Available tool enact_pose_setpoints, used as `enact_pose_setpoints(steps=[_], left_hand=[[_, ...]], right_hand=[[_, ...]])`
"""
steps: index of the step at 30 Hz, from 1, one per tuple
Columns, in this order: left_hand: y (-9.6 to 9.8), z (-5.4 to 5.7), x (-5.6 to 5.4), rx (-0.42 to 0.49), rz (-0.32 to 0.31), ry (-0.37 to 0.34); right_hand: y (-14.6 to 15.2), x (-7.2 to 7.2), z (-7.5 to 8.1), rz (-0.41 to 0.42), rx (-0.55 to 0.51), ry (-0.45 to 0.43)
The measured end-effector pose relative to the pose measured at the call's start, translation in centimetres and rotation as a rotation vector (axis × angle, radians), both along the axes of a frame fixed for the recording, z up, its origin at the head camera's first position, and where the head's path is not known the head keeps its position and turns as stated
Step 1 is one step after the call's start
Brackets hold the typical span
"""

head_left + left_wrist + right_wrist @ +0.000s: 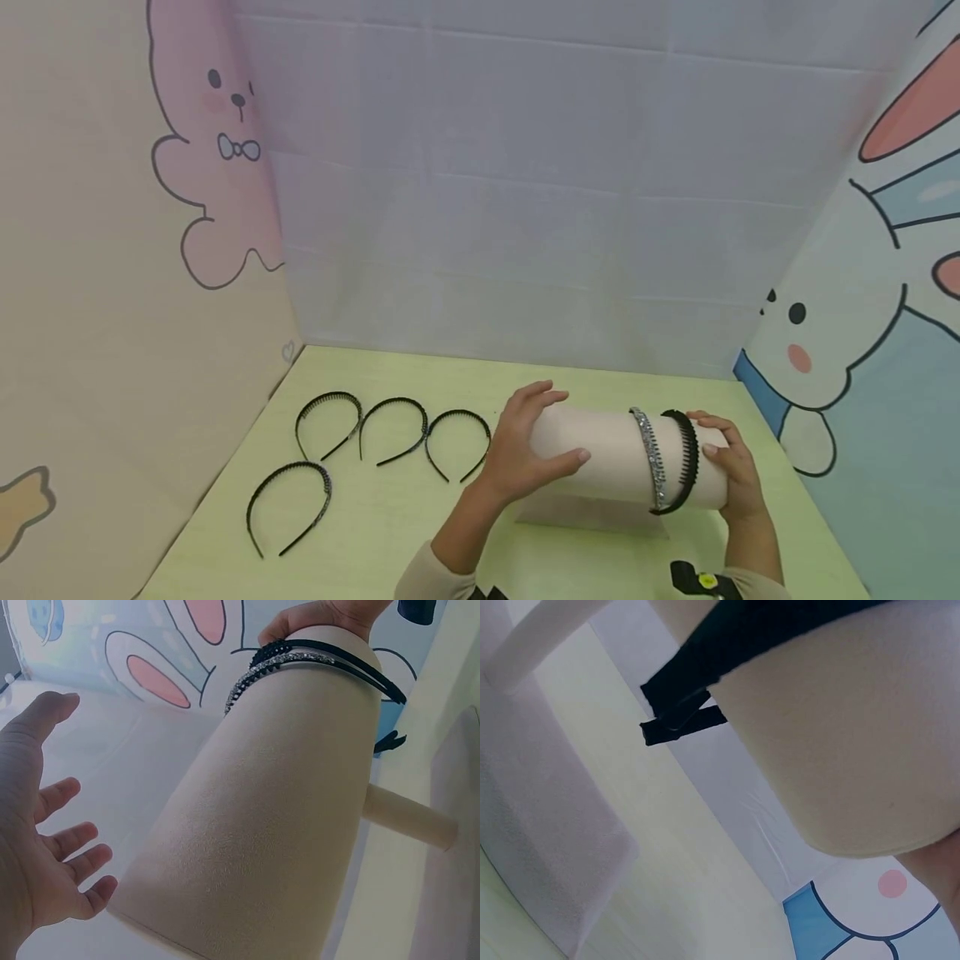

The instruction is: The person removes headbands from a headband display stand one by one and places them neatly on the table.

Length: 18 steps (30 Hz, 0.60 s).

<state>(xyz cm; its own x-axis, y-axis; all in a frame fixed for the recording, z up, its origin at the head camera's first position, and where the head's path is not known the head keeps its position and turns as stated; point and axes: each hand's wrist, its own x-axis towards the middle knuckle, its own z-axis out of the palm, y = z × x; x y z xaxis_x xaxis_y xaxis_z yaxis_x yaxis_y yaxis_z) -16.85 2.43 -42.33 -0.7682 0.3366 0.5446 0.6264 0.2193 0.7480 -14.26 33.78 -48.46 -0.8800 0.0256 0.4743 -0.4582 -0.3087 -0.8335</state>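
A cream padded headband display stand point(592, 450) lies crosswise on a short post point(409, 816) over a flat base point(592, 512). Around its right part sit a silver glittery headband point(652, 458) and, farther right, a black toothed headband point(688, 462); their ends stick out below the roll. My left hand point(517, 446) is beside the roll's left end, thumb and fingers spread; in the left wrist view a gap shows between that hand point(49, 840) and the roll. My right hand point(738, 475) grips the roll's right end, its fingers bent over the edge.
Several dark headbands lie on the pale green table point(390, 533) to the left: one in front point(288, 508), the others in a row behind, including a left one point(330, 425), a middle one point(393, 429) and a right one point(459, 442). A white backdrop point(487, 208) rises behind.
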Motion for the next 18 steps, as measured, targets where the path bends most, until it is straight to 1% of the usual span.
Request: enact_pose_setpoints(steps=[6, 12, 15, 18], left_hand=[[1.5, 0.4, -0.6, -0.101, -0.011, 0.059], [3.2, 0.9, -1.1, -0.208, -0.032, 0.09], [4.1, 1.1, -1.2, -0.249, -0.031, 0.081], [4.9, 1.4, -1.3, -0.275, -0.025, 0.049]], right_hand=[[0.0, -0.1, 0.2, 0.025, 0.005, 0.007], [0.0, -0.1, 0.3, 0.021, 0.014, -0.001], [0.0, 0.0, 0.3, 0.019, 0.007, 0.003], [-0.1, -0.1, 0.3, 0.032, 0.005, 0.009]])
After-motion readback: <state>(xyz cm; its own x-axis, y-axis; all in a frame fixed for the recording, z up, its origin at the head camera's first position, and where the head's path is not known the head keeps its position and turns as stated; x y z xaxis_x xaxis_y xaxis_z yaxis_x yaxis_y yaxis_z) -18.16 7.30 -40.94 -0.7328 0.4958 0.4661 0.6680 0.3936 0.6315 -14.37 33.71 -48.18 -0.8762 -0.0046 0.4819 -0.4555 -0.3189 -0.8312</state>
